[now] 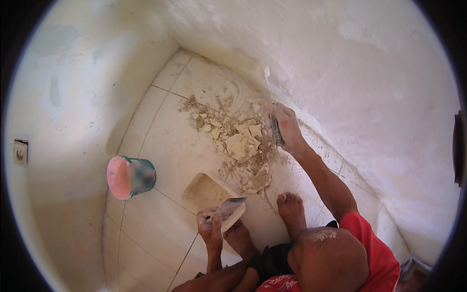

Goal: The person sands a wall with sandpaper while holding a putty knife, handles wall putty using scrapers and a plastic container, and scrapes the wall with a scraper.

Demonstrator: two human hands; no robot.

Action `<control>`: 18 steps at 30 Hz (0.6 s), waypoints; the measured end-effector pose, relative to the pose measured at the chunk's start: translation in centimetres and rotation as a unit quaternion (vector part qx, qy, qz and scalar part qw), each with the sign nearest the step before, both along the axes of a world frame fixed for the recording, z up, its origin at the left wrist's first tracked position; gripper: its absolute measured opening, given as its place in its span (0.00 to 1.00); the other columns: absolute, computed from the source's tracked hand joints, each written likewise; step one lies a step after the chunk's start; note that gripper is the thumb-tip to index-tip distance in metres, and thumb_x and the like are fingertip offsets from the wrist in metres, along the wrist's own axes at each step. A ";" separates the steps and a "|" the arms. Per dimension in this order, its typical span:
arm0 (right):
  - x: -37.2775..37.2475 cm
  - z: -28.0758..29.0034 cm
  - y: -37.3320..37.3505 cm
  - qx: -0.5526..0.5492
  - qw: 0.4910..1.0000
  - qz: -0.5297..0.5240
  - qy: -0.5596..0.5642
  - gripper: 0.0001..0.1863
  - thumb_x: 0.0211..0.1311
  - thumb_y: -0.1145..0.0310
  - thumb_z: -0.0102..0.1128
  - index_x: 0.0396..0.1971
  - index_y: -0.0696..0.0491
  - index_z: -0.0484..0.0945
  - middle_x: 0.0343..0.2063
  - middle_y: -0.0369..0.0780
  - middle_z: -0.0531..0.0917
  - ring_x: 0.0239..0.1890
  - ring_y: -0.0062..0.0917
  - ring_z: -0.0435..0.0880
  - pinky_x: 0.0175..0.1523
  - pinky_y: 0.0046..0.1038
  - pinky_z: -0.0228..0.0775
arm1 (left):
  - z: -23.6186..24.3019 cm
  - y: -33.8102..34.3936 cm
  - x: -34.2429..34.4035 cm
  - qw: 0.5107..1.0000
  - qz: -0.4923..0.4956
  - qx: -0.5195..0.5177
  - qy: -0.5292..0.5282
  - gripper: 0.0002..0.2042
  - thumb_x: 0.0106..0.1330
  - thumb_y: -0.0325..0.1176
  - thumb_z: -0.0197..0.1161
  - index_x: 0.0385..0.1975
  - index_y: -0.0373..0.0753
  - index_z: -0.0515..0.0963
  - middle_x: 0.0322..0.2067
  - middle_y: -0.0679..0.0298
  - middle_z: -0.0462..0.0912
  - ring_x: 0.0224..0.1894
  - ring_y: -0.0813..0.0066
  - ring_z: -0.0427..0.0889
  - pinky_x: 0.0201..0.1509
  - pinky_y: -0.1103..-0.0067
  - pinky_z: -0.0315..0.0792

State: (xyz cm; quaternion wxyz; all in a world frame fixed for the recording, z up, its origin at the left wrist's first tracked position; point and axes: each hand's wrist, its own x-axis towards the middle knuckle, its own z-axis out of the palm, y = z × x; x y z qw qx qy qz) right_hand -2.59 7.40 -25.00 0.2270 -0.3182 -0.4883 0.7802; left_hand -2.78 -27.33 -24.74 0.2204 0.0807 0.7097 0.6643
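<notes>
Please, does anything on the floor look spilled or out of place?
Yes: broken, plaster-like pieces and brown crumbs lie scattered over the tiled floor, near the right hand. They look odd lying loose, outside the tray.

I see one camera, worn on the head of the crouching person (373,250), looking steeply down past a knee (333,258) onto the floor (170,151) and facing its far corner (182,54). The left hand (212,228) and right hand (288,128) lie close beneath; the fisheye curves the floor's edges.

Rubble (242,147) lies beyond the tray (204,189), the bucket (141,176) left of both.
</notes>
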 end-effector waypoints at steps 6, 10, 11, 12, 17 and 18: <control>-2.3 1.2 -0.1 -0.011 1.000 0.023 0.002 0.13 0.66 0.57 0.58 0.29 0.52 0.73 0.16 0.33 0.73 0.11 0.16 0.69 0.15 0.19 0.59 | -0.2 -0.3 0.0 1.000 -0.002 -0.008 -0.020 0.13 0.66 0.31 0.62 0.45 0.35 0.68 0.39 0.64 0.74 0.42 0.78 0.72 0.50 0.79 0.69; -4.6 2.0 0.6 -0.003 1.000 0.013 0.016 0.13 0.66 0.57 0.57 0.29 0.52 0.74 0.16 0.33 0.73 0.11 0.16 0.69 0.14 0.19 0.60 | -0.2 -0.1 0.2 0.999 0.000 0.003 -0.033 0.13 0.67 0.31 0.62 0.46 0.34 0.68 0.40 0.63 0.74 0.42 0.77 0.73 0.51 0.79 0.69; -4.9 2.1 0.9 -0.003 1.000 0.014 0.015 0.13 0.66 0.57 0.57 0.29 0.52 0.74 0.16 0.33 0.73 0.11 0.16 0.69 0.14 0.19 0.60 | -0.2 -0.1 0.3 0.999 0.000 0.005 -0.035 0.13 0.67 0.31 0.62 0.46 0.34 0.68 0.40 0.63 0.74 0.42 0.77 0.73 0.51 0.79 0.69; -5.2 2.1 1.2 -0.013 1.000 0.003 0.018 0.13 0.66 0.58 0.57 0.30 0.52 0.74 0.16 0.33 0.74 0.11 0.16 0.69 0.14 0.20 0.61 | -0.1 0.0 0.3 0.999 0.001 0.006 -0.035 0.13 0.67 0.31 0.62 0.46 0.34 0.68 0.40 0.63 0.74 0.42 0.77 0.73 0.51 0.79 0.69; -4.8 2.2 2.4 -0.021 0.999 -0.019 0.020 0.13 0.67 0.59 0.56 0.32 0.54 0.75 0.16 0.32 0.73 0.11 0.15 0.69 0.14 0.21 0.63 | -0.5 -0.3 0.3 0.999 -0.001 0.005 -0.044 0.13 0.67 0.31 0.62 0.45 0.34 0.68 0.40 0.63 0.74 0.42 0.78 0.72 0.50 0.79 0.69; -4.0 1.5 2.6 -0.032 0.998 -0.003 0.054 0.14 0.67 0.58 0.56 0.33 0.55 0.75 0.16 0.32 0.73 0.11 0.15 0.69 0.14 0.21 0.63 | -0.4 -0.5 0.2 0.999 0.001 0.004 -0.044 0.13 0.67 0.31 0.62 0.45 0.34 0.68 0.40 0.63 0.74 0.42 0.78 0.72 0.50 0.79 0.69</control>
